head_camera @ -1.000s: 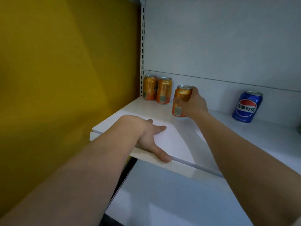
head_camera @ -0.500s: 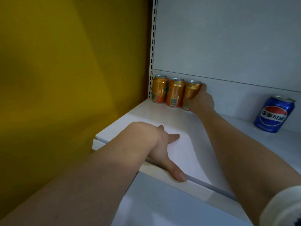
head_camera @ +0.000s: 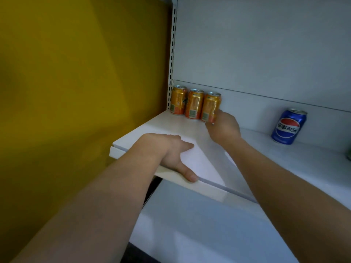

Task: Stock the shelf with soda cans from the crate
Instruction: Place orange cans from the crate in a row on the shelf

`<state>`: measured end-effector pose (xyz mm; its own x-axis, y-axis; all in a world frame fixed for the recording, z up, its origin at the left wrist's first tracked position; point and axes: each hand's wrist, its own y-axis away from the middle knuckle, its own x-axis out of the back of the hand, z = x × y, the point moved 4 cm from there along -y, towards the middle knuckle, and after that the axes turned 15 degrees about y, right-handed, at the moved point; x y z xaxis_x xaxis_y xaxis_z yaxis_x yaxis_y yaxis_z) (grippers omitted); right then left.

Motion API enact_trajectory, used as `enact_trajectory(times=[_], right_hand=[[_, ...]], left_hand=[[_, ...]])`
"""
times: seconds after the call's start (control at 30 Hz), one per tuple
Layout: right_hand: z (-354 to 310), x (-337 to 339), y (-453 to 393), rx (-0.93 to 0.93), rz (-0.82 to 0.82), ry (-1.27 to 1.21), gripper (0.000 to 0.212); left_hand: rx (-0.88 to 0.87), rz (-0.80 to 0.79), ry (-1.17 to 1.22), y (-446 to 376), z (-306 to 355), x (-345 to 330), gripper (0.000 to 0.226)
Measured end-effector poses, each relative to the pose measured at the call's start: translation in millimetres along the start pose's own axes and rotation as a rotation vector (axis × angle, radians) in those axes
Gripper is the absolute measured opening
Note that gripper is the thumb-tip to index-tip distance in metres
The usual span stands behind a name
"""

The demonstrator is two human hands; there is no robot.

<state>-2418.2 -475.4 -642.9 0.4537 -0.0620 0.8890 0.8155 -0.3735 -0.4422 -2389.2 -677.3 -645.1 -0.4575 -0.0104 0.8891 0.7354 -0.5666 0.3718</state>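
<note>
Placement step in hand — the third orange can (head_camera: 210, 106) stands upright at the shelf (head_camera: 190, 128) back, touching its neighbour, with the right hand (head_camera: 224, 128) just below it, fingers at its base, grip indeterminate — next move requires clean release; left hand (head_camera: 176, 154) flat on shelf edge

Glossy metal orange soda cans (head_camera: 195, 106), shiny blue Pepsi can (head_camera: 288, 126), smooth matt white shelf (head_camera: 190, 128), perforated metal upright (head_camera: 172, 54)
</note>
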Motion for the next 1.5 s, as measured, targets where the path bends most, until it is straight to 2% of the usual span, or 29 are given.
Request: enact_trajectory(times=[0.1,0.17,0.23,0.27,0.3,0.33,0.37,0.47,0.57,0.63,0.7,0.73,0.8,0.87,1.0,1.07,1.17,1.27,1.37,1.5], right_hand=[[-10.3,28.9,64.8,0.088,0.175,-0.105,0.02],[-21.6,46.7,117.4,0.085,0.313,-0.284,0.022],[-34.8,56.3,172.4,0.088,0.384,-0.458,0.023],[-39.6,55.1,199.1,0.095,0.402,-0.506,0.022],[-43.8,50.2,224.8,0.11,0.41,-0.529,0.021],[-46.7,39.8,248.7,0.127,0.392,-0.539,0.019],[-48.2,24.6,271.3,0.136,0.338,-0.543,0.017],[-49.7,-38.9,337.2,0.169,0.043,-0.506,0.012],[-50.3,-103.7,398.4,0.207,-0.327,-0.388,0.021],[-48.2,-141.0,439.1,0.232,-0.61,-0.255,0.021],[-47.5,-164.8,479.4,0.315,-0.826,-0.097,0.014],[-48.4,-170.4,497.0,0.363,-0.905,-0.072,0.017],[-54.1,-176.9,529.4,0.45,-1.026,-0.112,0.026],[-63.6,-180.2,552.5,0.512,-1.079,-0.139,0.024],[-70.0,-192.9,572.0,0.459,-1.109,-0.165,0.058],[-67.7,-189.0,566.4,0.379,-1.095,-0.247,0.063],[-58.8,-171.7,547.3,0.256,-1.018,-0.388,0.072],[-55.9,-147.4,519.0,0.208,-0.875,-0.43,0.078],[-55.9,-119.9,487.4,0.213,-0.698,-0.435,0.087],[-51.0,-63.9,438.3,0.164,-0.446,-0.525,0.076]], left_hand=[[-0.086,0.155,0.125,15.0,-11.9,-23.4,0.112],[-0.184,0.423,0.143,29.0,-15.7,-55.4,0.085],[-0.283,0.732,0.123,51.9,-17.1,-104.0,0.061],[-0.33,0.834,0.142,63.4,-20.3,-134.5,0.053],[-0.362,0.889,0.186,74.5,-26.8,-167.0,0.049],[-0.364,0.876,0.252,84.2,-36.8,-201.5,0.048],[-0.333,0.796,0.335,92.7,-48.3,-234.9,0.046],[-0.083,0.442,0.495,111.5,-82.6,-327.5,0.032],[0.155,0.166,0.548,123.9,-106.3,-397.3,0.026],[0.263,0.045,0.57,131.1,-116.2,-426.8,0.027],[0.294,-0.103,0.588,139.6,-116.6,-446.7,0.033],[0.292,-0.196,0.594,144.5,-114.4,-453.9,0.036],[0.266,-0.386,0.579,152.2,-112.4,-469.4,0.047],[0.243,-0.432,0.523,154.6,-117.8,-476.7,0.059],[0.204,-0.243,0.564,154.9,-130.3,-461.5,0.059],[0.193,-0.175,0.639,157.8,-136.9,-453.7,0.057],[0.195,-0.038,0.887,162.3,-148.1,-438.4,0.056],[0.16,0.18,1.04,160.2,-138.7,-402.5,0.051],[0.032,0.338,0.973,156.0,-106.5,-356.4,0.065],[-0.099,0.457,0.92,149.8,-70.0,-294.2,0.079]])
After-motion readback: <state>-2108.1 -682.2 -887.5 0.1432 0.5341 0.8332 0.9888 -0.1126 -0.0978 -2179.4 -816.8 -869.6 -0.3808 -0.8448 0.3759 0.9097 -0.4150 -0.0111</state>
